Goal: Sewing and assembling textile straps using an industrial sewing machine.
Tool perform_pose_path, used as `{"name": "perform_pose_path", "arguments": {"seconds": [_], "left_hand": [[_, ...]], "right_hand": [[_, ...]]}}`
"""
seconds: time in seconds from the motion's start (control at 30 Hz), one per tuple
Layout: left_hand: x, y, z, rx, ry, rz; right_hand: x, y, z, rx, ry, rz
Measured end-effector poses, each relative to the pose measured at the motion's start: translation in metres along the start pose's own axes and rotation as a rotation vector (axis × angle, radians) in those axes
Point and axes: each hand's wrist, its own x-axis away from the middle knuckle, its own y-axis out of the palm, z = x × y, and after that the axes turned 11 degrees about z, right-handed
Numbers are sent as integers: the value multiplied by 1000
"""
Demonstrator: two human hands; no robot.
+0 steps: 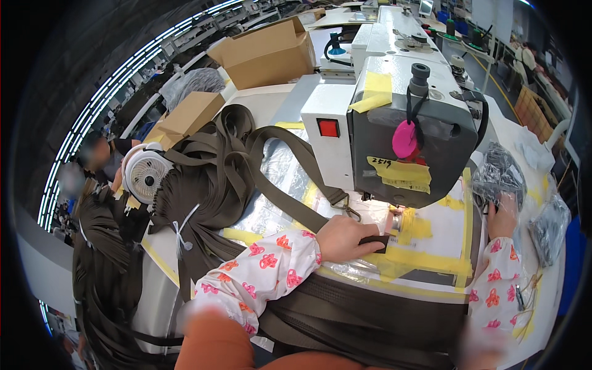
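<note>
My left hand is closed on a dark olive webbing strap, pressing its folded end flat beside the needle area of a sewing machine. A metal snap hook hangs on the strap just beyond my fingers. My right hand reaches to a clear plastic bag with dark contents, right of the machine head. Its fingertips are partly hidden at the bag, and I cannot make out whether they grip anything.
Bundled olive webbing is heaped on the left, with more folded webbing along the front edge. A small white fan stands beyond the left heap. Cardboard boxes sit at the back. Another plastic bag lies far right.
</note>
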Motion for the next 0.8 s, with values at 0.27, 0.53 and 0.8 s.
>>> {"name": "perform_pose_path", "arguments": {"seconds": [0.27,0.53,0.8], "left_hand": [[-13,-8,-16,141,-285,209],[12,-5,13,82,-30,322],[4,2,12,169,-44,80]], "right_hand": [[-2,10,-3,248,-55,42],[-16,-14,-24,99,5,51],[-15,-31,-35,-62,-12,139]]}}
